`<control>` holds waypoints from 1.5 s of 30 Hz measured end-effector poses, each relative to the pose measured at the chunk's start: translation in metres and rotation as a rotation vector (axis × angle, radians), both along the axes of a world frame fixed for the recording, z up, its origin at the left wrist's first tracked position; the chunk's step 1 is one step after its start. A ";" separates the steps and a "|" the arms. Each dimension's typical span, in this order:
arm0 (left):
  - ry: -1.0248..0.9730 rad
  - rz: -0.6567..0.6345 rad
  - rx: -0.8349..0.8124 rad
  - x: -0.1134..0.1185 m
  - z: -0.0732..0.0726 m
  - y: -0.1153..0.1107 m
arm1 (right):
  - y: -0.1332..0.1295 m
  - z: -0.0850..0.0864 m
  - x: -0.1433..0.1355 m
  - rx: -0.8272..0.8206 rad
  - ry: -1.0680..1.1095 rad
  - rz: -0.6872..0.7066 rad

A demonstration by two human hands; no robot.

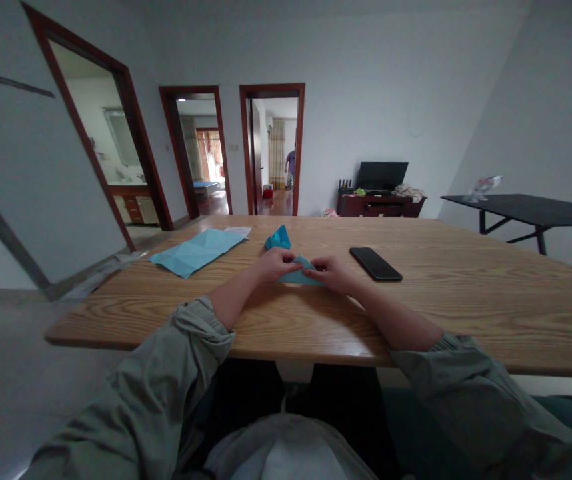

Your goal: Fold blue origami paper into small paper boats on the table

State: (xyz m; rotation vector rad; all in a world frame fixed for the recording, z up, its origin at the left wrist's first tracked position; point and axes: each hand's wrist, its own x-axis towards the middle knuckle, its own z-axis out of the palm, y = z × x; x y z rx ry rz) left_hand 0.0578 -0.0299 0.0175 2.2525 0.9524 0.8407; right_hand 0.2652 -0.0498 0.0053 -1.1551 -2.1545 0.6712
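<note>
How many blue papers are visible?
3: creased sheet at left; folded shape beyond the left hand; held piece between that hand and the right hand. More may be hidden.

The left hand (272, 265) and right hand (336, 274) partly hid the held paper (300, 276); a doorframe (301, 150) partly hid a person (291, 163); the right edge cut off the black table (536, 208).

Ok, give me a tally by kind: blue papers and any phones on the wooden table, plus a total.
Blue papers: 3 (creased sheet, folded shape, held piece)
Phones: 1 (black phone)
Total: 4
</note>
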 end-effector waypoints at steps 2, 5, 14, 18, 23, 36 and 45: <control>0.004 0.006 0.009 0.000 -0.001 0.001 | -0.001 0.000 0.000 -0.014 -0.029 -0.002; 0.018 0.015 -0.006 -0.001 -0.001 0.003 | -0.003 0.002 0.001 -0.050 -0.078 -0.002; 0.258 -0.052 -0.029 -0.013 0.000 0.004 | 0.004 -0.002 0.006 0.025 -0.165 -0.057; 0.248 -0.040 -0.035 -0.014 0.002 0.002 | 0.004 -0.004 0.008 0.017 -0.216 0.004; 0.249 -0.036 -0.087 -0.014 0.006 -0.002 | 0.006 -0.005 0.011 0.003 -0.210 0.019; 0.100 0.003 -0.151 -0.020 0.004 0.002 | -0.001 0.005 0.009 -0.003 -0.044 -0.062; -0.536 0.061 -0.320 -0.003 0.003 0.007 | 0.007 0.002 0.001 -0.143 0.353 -0.168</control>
